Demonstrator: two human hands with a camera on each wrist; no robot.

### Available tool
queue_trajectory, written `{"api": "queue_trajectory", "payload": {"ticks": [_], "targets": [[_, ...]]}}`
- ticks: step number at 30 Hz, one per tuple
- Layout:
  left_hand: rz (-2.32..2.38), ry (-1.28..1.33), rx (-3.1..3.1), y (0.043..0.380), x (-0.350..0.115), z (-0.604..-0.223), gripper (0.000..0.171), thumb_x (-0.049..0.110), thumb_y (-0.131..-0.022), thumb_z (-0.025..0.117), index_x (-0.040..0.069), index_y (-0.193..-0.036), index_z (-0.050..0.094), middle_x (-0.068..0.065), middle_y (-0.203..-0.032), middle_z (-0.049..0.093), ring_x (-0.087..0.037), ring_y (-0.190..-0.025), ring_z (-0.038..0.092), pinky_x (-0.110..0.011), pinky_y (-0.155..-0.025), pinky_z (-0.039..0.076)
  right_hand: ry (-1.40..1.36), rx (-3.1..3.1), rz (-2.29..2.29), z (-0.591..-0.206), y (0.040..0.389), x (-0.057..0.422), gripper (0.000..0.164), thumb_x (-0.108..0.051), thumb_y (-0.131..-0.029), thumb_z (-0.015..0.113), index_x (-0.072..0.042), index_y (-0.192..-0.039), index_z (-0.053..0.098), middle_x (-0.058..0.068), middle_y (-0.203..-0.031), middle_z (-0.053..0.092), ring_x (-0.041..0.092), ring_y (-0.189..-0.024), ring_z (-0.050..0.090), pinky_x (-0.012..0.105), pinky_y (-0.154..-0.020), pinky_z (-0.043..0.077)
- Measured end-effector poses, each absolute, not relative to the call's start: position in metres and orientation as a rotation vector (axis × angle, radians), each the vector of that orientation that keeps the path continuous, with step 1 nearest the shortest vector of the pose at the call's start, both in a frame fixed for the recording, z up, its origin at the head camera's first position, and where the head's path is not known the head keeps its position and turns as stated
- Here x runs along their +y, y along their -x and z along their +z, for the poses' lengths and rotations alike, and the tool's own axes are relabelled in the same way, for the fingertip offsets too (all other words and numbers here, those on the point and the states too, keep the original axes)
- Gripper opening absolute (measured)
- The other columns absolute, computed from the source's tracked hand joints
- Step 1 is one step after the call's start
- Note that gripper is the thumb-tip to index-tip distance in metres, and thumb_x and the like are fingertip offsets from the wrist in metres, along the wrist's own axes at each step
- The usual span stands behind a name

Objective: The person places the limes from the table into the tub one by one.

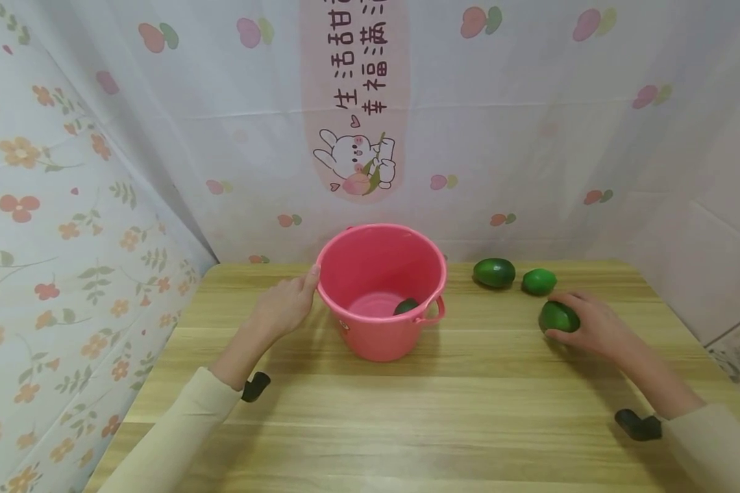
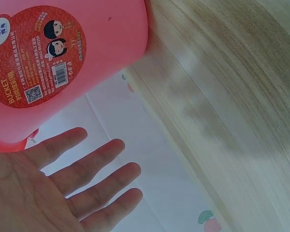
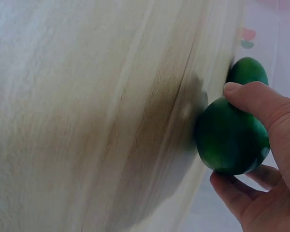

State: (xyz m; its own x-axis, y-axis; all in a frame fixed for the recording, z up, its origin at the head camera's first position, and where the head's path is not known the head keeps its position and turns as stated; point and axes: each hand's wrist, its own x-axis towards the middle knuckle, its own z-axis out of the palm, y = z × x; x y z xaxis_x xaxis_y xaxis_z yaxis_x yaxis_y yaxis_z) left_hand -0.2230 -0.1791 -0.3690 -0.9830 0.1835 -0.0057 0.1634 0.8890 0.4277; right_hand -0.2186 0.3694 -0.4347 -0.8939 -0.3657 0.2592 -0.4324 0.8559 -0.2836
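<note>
A pink bucket [image 1: 379, 339] stands upright on the table, its mouth open toward the head camera. My left hand [image 1: 286, 305] is at the bucket's left rim, touching it; in the left wrist view its four fingers [image 2: 94, 169] stretch out straight and spread beside the bucket wall. Inside the bucket lies a dark green fruit [image 1: 405, 306], partly hidden by the near rim. On the right, my right hand [image 1: 598, 325] holds a glossy green avocado [image 3: 232, 137] between thumb and fingers, close over the table. Behind it lie a bright green lime [image 1: 539, 281] and another dark green avocado [image 1: 494, 272].
The wooden table [image 1: 370, 424] ends at the back against a white curtain [image 1: 518, 157] printed with fruit and a rabbit. A floral cloth [image 1: 68, 287] hangs along the left side. The bucket's pink handle [image 1: 433, 315] hangs at its right side.
</note>
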Motion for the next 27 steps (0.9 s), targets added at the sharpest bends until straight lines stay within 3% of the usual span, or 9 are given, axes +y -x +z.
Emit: {"api": "queue_trajectory", "payload": {"ticks": [11, 27], "targets": [[0.677, -0.264, 2.984, 0.2236, -0.1794, -0.3684, 0.081, 0.063, -0.105, 0.007, 0.011, -0.099, 0.069, -0.007, -0.073, 0.055, -0.028, -0.081, 0.060, -0.049, -0.070, 0.047, -0.634, -2.790, 0.508, -0.4372, 0.2176, 0.3717, 0.060, -0.016, -0.072, 0.092, 0.002, -0.121, 0.062, 0.031, -0.110, 0.059, 0.048, -0.089, 0.061, 0.063, -0.068, 0.051], [0.694, -0.282, 2.991, 0.2232, -0.1793, -0.3683, 0.080, 0.061, -0.106, 0.007, 0.010, -0.102, 0.069, -0.007, -0.072, 0.054, -0.029, -0.078, 0.059, -0.047, -0.066, 0.046, -0.595, -2.811, 0.497, -0.4290, 0.2192, 0.3708, 0.060, -0.020, -0.075, 0.091, 0.002, -0.124, 0.062, 0.032, -0.115, 0.059, 0.050, -0.096, 0.060, 0.063, -0.071, 0.050]]}}
